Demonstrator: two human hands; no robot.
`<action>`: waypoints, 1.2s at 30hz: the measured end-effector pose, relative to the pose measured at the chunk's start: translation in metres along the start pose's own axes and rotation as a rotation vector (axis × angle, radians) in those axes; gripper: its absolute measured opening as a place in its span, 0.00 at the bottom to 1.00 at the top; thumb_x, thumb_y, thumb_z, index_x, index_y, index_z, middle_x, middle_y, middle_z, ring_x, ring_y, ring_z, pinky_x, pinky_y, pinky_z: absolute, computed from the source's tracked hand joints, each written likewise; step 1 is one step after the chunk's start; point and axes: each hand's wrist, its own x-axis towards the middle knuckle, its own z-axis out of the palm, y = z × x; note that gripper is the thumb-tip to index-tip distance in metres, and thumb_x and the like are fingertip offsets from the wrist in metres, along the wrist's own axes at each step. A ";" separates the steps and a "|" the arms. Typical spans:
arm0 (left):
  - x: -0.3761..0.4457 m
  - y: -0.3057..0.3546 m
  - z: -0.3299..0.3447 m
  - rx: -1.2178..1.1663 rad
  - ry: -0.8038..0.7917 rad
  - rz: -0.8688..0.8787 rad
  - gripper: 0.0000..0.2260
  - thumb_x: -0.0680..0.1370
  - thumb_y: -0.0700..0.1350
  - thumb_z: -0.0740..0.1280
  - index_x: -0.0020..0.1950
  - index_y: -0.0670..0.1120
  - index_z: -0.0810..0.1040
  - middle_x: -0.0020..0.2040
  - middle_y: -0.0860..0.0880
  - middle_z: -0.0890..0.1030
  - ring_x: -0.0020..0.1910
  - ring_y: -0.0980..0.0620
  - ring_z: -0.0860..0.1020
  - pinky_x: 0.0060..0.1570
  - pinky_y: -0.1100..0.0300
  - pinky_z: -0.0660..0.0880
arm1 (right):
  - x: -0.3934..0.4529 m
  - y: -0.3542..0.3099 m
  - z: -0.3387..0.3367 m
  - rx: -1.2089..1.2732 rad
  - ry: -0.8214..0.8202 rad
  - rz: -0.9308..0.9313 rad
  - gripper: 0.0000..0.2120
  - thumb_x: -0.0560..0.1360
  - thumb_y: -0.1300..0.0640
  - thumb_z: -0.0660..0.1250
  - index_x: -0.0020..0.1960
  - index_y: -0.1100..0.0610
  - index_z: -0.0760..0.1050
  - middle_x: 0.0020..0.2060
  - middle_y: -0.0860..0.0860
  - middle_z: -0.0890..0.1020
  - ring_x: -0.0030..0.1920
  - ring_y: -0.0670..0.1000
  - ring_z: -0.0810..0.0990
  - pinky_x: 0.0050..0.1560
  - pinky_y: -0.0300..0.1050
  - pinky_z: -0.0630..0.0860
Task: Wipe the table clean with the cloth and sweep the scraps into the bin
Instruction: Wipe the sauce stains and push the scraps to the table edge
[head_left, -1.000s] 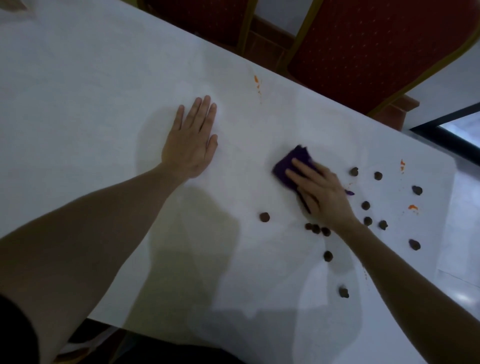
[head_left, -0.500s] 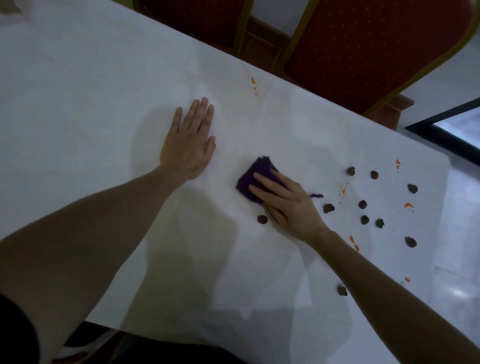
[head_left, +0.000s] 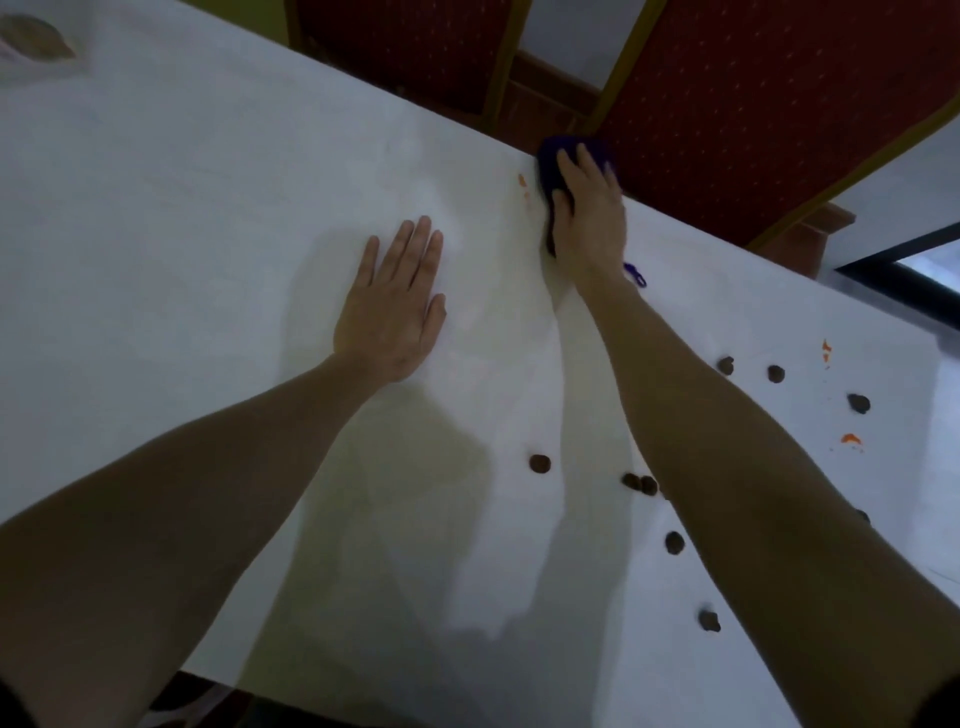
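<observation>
The white bench (head_left: 208, 218) carries a purple cloth (head_left: 551, 165) at its far edge, with the right hand (head_left: 589, 218) pressing on it and the left hand (head_left: 395, 306) lying flat nearby. Small dark brown scraps (head_left: 540, 463) are scattered toward the right side, along with orange smears (head_left: 850, 439). One more orange mark (head_left: 522, 181) sits just beside the cloth.

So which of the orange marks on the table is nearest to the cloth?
The small orange smear just left of the purple cloth, by the table's far edge. The other orange marks lie far off near the right end.
</observation>
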 end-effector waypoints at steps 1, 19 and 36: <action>0.000 0.000 0.001 0.009 0.000 -0.005 0.29 0.82 0.54 0.41 0.81 0.42 0.45 0.82 0.44 0.47 0.81 0.47 0.46 0.78 0.45 0.45 | 0.008 -0.009 0.003 0.007 -0.035 -0.047 0.23 0.83 0.57 0.56 0.77 0.52 0.63 0.77 0.52 0.61 0.78 0.60 0.55 0.76 0.52 0.54; 0.001 -0.001 0.002 -0.010 -0.001 0.006 0.29 0.83 0.54 0.44 0.81 0.41 0.47 0.82 0.43 0.48 0.81 0.46 0.47 0.78 0.44 0.47 | -0.030 0.038 -0.014 -0.047 -0.045 -0.118 0.22 0.82 0.56 0.56 0.76 0.52 0.65 0.76 0.53 0.64 0.76 0.59 0.60 0.74 0.53 0.59; 0.000 -0.012 -0.005 -0.152 -0.055 0.086 0.28 0.83 0.49 0.51 0.81 0.40 0.47 0.82 0.43 0.48 0.81 0.46 0.47 0.78 0.47 0.42 | -0.162 0.043 -0.015 -0.075 -0.008 -0.005 0.23 0.81 0.57 0.58 0.76 0.51 0.65 0.76 0.52 0.64 0.76 0.60 0.60 0.69 0.56 0.64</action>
